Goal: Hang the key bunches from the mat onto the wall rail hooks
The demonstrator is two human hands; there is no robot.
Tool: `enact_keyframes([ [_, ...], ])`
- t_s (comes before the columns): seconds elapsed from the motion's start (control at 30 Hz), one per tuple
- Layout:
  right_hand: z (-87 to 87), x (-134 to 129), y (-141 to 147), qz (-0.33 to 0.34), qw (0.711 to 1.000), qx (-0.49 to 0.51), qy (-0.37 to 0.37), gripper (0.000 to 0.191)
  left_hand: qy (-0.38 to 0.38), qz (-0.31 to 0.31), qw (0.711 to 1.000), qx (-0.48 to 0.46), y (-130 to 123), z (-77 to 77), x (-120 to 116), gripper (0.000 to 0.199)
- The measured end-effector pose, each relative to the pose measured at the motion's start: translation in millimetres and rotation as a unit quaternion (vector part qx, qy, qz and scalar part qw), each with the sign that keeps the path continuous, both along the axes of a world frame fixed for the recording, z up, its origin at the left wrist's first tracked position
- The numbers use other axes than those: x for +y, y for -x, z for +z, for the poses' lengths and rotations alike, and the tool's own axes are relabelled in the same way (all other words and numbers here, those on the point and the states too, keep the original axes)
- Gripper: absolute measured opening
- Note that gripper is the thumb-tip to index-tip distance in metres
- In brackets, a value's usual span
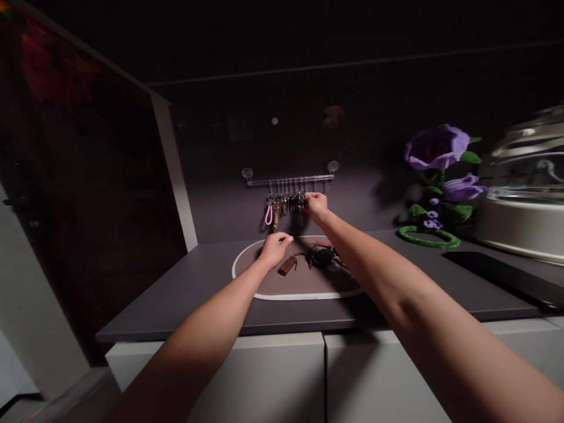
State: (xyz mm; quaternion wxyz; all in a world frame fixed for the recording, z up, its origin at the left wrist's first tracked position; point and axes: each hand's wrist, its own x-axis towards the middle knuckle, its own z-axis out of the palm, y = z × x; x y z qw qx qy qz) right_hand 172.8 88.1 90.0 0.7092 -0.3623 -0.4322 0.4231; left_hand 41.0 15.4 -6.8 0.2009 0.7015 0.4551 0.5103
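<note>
Under a clear wall rail [291,180], several key rings hang in a row from small hooks, one with a pink loop strap [269,214], another with a brown patterned tag [277,215]. My right hand [316,205] is at the right end of this row, its fingers pinched on a key ring [302,200] by a hook. Lower and to the left, my left hand [276,248] hovers over an oval mat [268,286], fingers drawn together with nothing visible in them. On the mat lie a brown key holder [288,265] and a dark bunch of keys [321,257] with a red piece [324,244].
Purple felt flowers [438,150] with a green ring base stand at the right of the dark counter [198,294]. Beside them are a cream domed appliance [524,211] and a flat black slab [502,276]. White cabinet doors [273,376] lie below; a dark door stands left.
</note>
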Motion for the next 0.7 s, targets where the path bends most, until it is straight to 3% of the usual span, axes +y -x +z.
enact_keyframes([
  [0.7, -10.9, 2.8, -7.5, -0.003, 0.997, -0.078, -0.010, 0.005, 0.015, -0.014, 0.999, -0.030, 1.8, -2.9, 3.2, 0.021],
])
